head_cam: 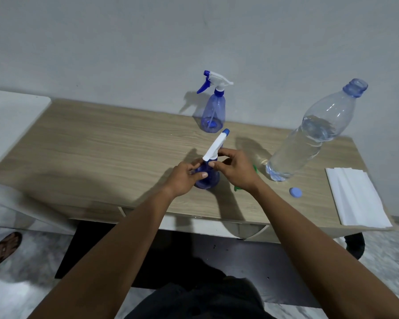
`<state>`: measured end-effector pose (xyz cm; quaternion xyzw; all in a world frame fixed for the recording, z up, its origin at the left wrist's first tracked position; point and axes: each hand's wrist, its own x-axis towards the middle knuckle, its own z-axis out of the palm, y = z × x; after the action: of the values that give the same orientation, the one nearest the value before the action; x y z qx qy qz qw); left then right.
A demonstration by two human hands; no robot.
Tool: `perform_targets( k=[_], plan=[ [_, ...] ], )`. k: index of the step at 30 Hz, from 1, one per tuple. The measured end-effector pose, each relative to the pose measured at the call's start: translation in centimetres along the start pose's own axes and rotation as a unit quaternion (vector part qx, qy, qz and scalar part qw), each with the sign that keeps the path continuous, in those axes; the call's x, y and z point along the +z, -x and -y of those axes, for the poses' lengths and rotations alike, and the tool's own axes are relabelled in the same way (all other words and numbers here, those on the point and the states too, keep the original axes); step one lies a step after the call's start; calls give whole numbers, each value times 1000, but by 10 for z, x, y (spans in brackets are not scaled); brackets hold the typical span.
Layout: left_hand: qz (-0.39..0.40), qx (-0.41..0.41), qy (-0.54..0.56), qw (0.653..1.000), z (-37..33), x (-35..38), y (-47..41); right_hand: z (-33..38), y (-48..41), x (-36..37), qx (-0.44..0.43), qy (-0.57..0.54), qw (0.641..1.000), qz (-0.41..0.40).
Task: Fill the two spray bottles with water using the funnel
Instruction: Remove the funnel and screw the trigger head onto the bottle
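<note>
A blue spray bottle [209,180] stands near the front of the wooden table [101,148]. My left hand [184,178] grips its body. My right hand [235,169] pinches the neck just under its white spray head [215,146]. A second blue spray bottle [213,111] with its head on stands farther back by the wall. A large uncapped water bottle [309,139], partly full, stands to the right. A green funnel [255,169] lies mostly hidden behind my right hand and wrist.
A blue bottle cap [295,192] lies on the table right of my right wrist. A stack of white paper [355,194] lies at the table's right end. A white surface [9,111] adjoins the left. A sandalled foot [2,248] stands on the floor.
</note>
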<state>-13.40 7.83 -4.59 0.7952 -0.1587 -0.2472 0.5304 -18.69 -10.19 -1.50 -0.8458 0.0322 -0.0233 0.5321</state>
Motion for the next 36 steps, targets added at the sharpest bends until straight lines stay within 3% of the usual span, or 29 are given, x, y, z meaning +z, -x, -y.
perform_targets(
  k=[8, 14, 17, 29, 33, 36],
  plan=[
    [-25, -14, -47, 998, 3, 2, 7, 0, 15, 13, -10, -34, 998, -43],
    [54, -6, 82, 995, -5, -21, 20, 20, 20, 13, 66, -158, 985, 0],
    [90, -17, 93, 991, -3, -30, 25, 26, 20, 16, 75, -191, 978, 19],
    [88, -86, 91, 988, -5, -23, 46, 24, 25, 37, 118, -201, 973, -8],
    [105, -96, 86, 986, -5, -24, 44, 20, 26, 38, 144, -184, 969, -75],
    [128, -119, 79, 981, -4, -23, 43, 15, 26, 39, 183, -156, 970, -45]
  ],
)
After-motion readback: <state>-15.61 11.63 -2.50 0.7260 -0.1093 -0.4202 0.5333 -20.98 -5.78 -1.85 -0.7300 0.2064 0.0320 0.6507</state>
